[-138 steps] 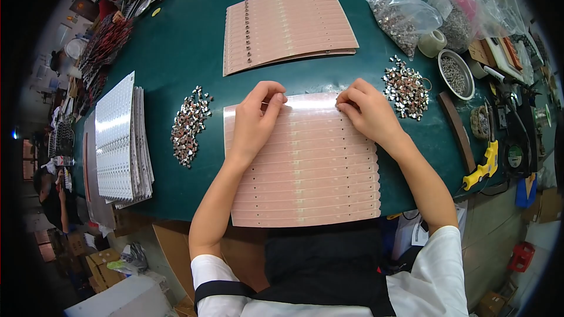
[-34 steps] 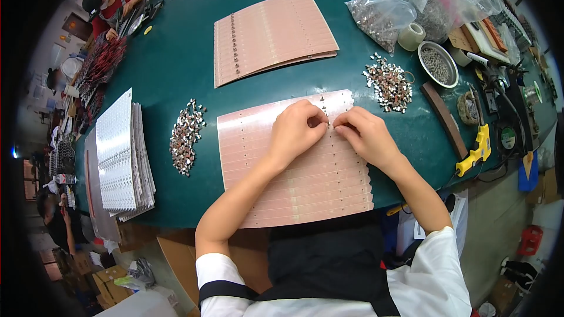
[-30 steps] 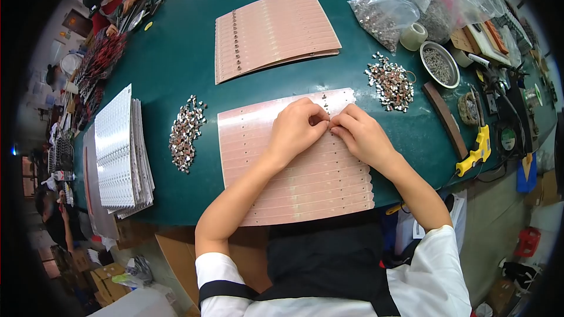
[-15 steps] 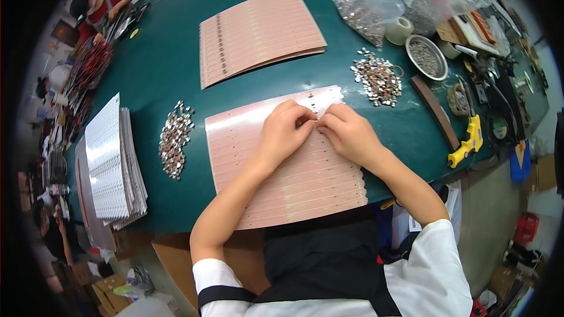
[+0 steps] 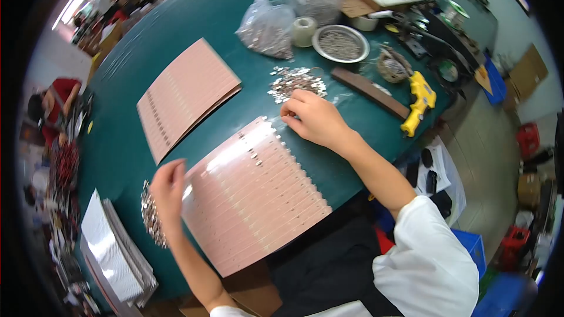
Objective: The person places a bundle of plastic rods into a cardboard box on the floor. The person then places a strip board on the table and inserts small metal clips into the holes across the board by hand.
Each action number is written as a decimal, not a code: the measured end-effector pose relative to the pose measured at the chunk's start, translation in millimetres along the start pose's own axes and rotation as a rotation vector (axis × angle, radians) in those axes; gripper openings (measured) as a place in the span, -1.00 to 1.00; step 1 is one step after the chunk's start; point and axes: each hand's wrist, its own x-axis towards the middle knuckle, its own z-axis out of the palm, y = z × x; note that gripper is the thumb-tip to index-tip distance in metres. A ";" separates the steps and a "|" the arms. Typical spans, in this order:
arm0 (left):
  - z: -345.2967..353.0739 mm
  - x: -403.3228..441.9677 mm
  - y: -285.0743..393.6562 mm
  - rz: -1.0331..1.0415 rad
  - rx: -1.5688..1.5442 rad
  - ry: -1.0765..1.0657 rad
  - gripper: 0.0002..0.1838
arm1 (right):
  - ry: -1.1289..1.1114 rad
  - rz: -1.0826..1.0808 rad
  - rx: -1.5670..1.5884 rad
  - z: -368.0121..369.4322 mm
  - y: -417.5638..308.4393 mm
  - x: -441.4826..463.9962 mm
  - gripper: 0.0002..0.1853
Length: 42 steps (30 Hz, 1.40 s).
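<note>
A pink sheet of strip-shaped boards [image 5: 258, 199] lies at a slant in front of me, with small metal pieces [image 5: 252, 154] in a short row near its far edge. My right hand [image 5: 316, 117] hovers past the sheet's far right corner, beside a pile of small silvery and coppery metal pieces [image 5: 296, 84]. Its thumb and fingertips are pressed together; anything between them is too small to make out. My left hand [image 5: 169, 191] is by the sheet's left edge, partly over a second pile of metal pieces [image 5: 151, 217]. Motion smears its curled fingers.
A second stack of pink boards [image 5: 188, 94] lies farther back. White perforated sheets [image 5: 111, 252] stand at the left. Behind the right pile are a bag of metal parts [image 5: 267, 28], a tape roll [image 5: 304, 31] and a metal bowl [image 5: 341, 44]. A brown bar [image 5: 370, 93] and yellow glue gun [image 5: 418, 103] lie right.
Both hands have left the middle of the sheet and moved apart, left towards the left pile, right towards the right pile. The view has turned, and the metal pieces on the sheet are now uncovered.
</note>
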 end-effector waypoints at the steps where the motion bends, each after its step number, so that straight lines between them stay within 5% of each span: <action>1: -11.1 -2.0 -21.5 -0.010 0.094 0.047 -0.82 | -0.077 0.068 -0.103 -1.5 8.6 -2.1 -0.89; 3: -34.3 -5.8 -31.0 -0.311 0.088 0.020 -0.78 | -0.203 0.161 -0.248 2.8 16.8 -2.2 -0.83; 6: -61.6 -15.8 -133.2 -0.183 0.202 -0.002 -0.74 | -0.125 0.048 -0.321 14.6 21.1 -3.1 -0.88; 8: -79.0 -20.2 -143.3 -0.355 0.346 -0.119 -0.71 | -0.068 0.043 -0.300 19.6 25.4 -4.4 -0.85; 11: -85.9 -32.1 -188.1 -0.304 0.369 -0.079 -0.69 | -0.178 0.078 -0.318 8.6 16.0 -4.2 -0.78; 23: -70.8 -26.4 -122.5 -0.453 0.434 -0.039 -0.81 | -0.091 0.039 -0.290 8.2 16.5 1.3 -0.92; 25: -70.9 -26.6 -120.2 -0.434 0.452 -0.055 -0.83 | 0.068 -0.021 0.042 9.5 4.5 5.8 -0.93; 28: -68.7 -27.0 -118.0 -0.439 0.495 -0.042 -0.85 | -0.196 0.147 0.393 7.0 -27.2 0.6 -0.90; 30: -67.0 -28.0 -109.6 -0.474 0.521 -0.027 -0.84 | -0.256 0.051 0.439 15.4 -37.0 -5.8 -0.88; 33: -67.1 -24.2 -105.4 -0.533 0.526 -0.032 -0.83 | -0.478 0.181 0.477 11.4 -57.4 -9.7 -0.91; 36: -66.4 -23.0 -102.3 -0.600 0.526 -0.056 -0.82 | -0.346 -0.064 0.354 24.0 -50.1 -17.8 -0.91; 42: -63.7 -23.9 -109.2 -0.552 0.500 -0.031 -0.80 | -0.338 -0.142 0.284 25.7 -55.4 -19.1 -0.90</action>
